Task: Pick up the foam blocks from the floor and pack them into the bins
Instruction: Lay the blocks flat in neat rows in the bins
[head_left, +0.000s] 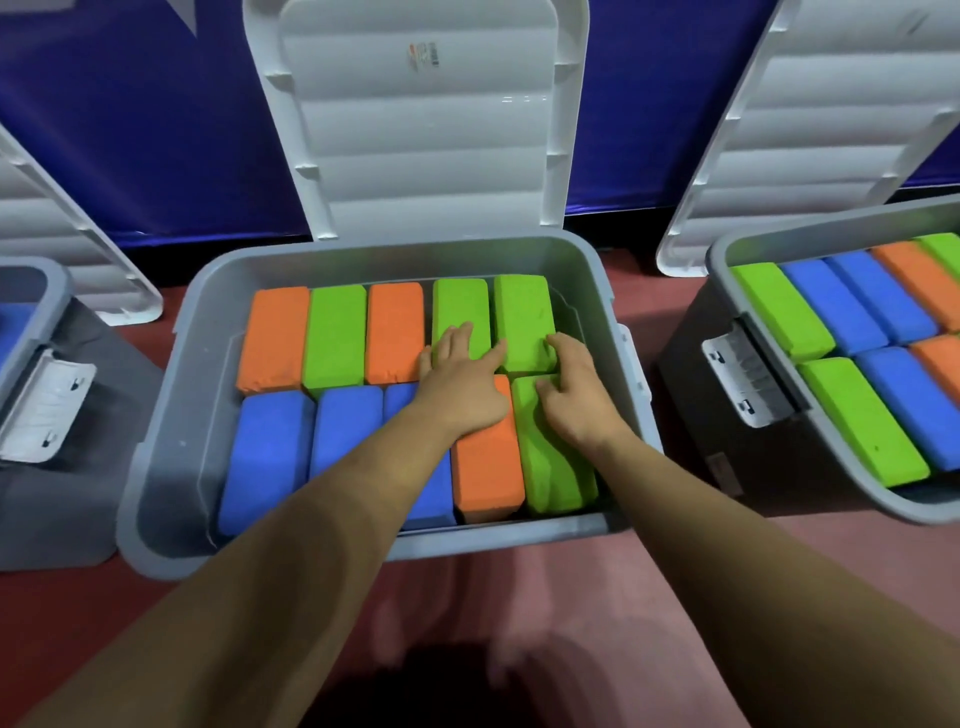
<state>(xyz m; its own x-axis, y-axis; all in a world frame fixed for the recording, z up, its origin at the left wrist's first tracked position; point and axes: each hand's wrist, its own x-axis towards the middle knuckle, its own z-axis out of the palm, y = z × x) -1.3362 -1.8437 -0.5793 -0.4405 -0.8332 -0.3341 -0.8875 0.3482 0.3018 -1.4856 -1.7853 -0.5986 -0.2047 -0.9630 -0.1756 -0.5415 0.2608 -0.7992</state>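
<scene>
A grey bin stands open in front of me, packed with two rows of orange, green and blue foam blocks. My left hand lies flat with spread fingers on a green block in the back row and on the orange block in the front row. My right hand presses with bent fingers on the back right green block and on the front right green block, which is dented and squeezed against the bin wall.
The bin's white lid stands upright behind it. A second grey bin of blocks sits at the right, its lid leaning back. A third bin shows at the left edge. The floor is red.
</scene>
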